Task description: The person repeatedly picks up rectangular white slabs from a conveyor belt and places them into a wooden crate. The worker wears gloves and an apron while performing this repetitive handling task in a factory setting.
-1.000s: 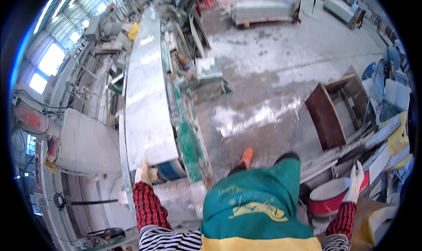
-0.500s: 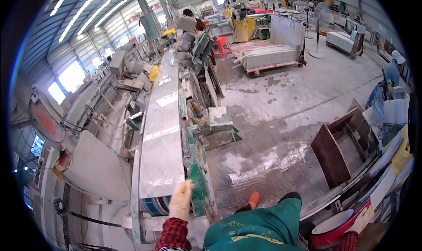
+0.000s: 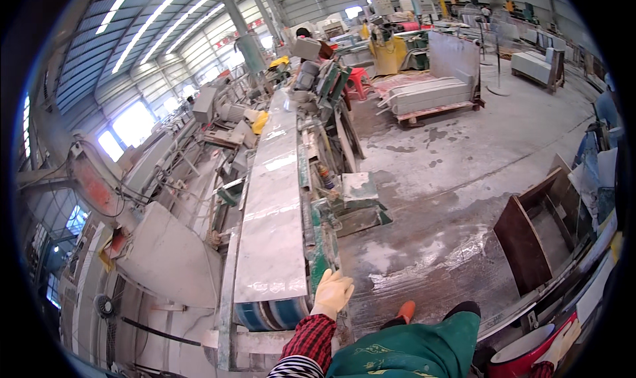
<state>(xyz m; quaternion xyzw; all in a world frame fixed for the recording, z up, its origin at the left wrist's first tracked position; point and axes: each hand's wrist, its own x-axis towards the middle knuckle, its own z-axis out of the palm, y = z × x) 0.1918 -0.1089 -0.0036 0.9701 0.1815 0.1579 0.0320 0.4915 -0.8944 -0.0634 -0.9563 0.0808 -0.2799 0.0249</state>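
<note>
A long pale stone slab [image 3: 270, 259] lies along the conveyor, with a blue roller [image 3: 275, 314] showing below its near end. My left hand [image 3: 333, 293], in a cream glove and a red checked sleeve, is just right of the slab's near corner. Its fingers are slightly apart over the conveyor's green side frame [image 3: 323, 236], holding nothing visible; contact with the frame is unclear. At the lower right, my right hand [image 3: 564, 342], also gloved, lies with stretched fingers against the rim of a red basin [image 3: 530, 351]. Part of that hand is dim near the picture's edge.
A brown open-fronted box [image 3: 530, 239] stands on the wet floor at right. Stacked slabs [image 3: 430, 101] rest on a pallet farther off. A pale panel [image 3: 169, 249] and machinery flank the conveyor's left. Beyond are a red stool [image 3: 358, 80] and a person [image 3: 606, 103] at far right.
My left hand has moved off the slab's near corner, rightward toward the green frame. The whole view has shifted, and more of the roller shows. My right hand remains by the basin.
</note>
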